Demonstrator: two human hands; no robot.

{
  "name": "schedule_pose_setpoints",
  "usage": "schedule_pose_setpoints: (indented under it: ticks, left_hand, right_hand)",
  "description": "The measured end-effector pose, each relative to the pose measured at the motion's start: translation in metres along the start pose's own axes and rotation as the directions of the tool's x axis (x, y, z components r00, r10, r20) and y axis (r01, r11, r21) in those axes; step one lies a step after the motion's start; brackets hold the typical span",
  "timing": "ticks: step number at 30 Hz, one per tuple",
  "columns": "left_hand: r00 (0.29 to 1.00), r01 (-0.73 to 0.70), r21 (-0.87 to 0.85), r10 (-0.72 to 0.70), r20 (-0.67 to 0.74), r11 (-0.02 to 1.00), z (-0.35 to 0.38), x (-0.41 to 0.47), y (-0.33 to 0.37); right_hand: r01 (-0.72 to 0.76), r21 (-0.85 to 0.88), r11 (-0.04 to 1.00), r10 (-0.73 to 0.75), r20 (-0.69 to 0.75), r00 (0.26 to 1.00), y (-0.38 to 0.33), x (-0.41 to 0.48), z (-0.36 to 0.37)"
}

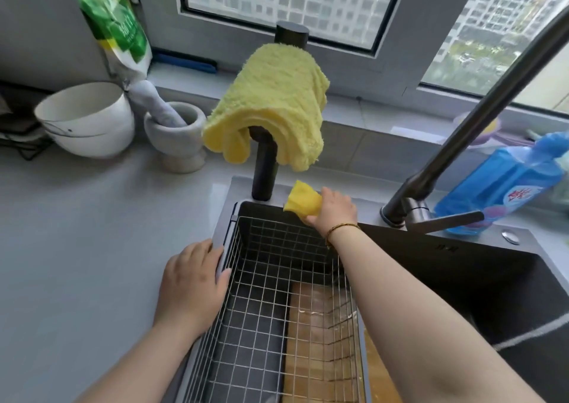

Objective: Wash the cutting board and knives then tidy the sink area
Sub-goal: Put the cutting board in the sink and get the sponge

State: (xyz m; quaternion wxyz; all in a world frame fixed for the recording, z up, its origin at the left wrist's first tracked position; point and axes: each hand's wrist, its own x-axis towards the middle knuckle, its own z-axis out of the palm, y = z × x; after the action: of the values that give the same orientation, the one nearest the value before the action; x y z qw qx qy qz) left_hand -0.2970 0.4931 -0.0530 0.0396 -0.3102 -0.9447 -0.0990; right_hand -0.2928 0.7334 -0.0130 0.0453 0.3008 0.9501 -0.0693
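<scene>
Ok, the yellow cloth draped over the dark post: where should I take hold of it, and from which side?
Pinch the yellow cloth at the loose folds hanging at its lower, near end, coming from the sink side. They hang free beside the dark post and face you; the window is behind. Probably lift up and off.

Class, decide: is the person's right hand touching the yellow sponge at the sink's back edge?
Touching. The head view shows the right hand gripping the yellow sponge, with its fingers wrapped round the sponge's near end.
</scene>
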Motion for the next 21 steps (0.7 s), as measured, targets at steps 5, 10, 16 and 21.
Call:
schedule_pose_setpoints:
  ticks: [5,10,16,21]
  left_hand:
    - [0.997,0.08,-0.082,-0.079,0.015,0.993,0.0,-0.001,0.001]
    - [0.976,0.22,-0.25,-0.215,0.047,0.943,-0.014,-0.006,0.02]
    - [0.994,0.091,-0.661,-0.108,0.015,0.745,-0.052,-0.009,0.129]
    - [0.985,0.142,-0.849,0.013,0.173,0.509,-0.072,-0.014,0.246]
  right_hand:
    - [0.034,-0.007,0.999,-0.034,-0.049,0.998,0.002,-0.018,0.0]
    - [0.042,0.463,0.885,0.002,-0.094,0.996,0.034,-0.068,-0.021]
    - [-0.016,0.651,0.759,0.014,0.008,1.0,0.113,-0.148,-0.042]
    - [-0.072,0.67,0.739,0.036,0.067,0.997,0.196,-0.204,-0.057]
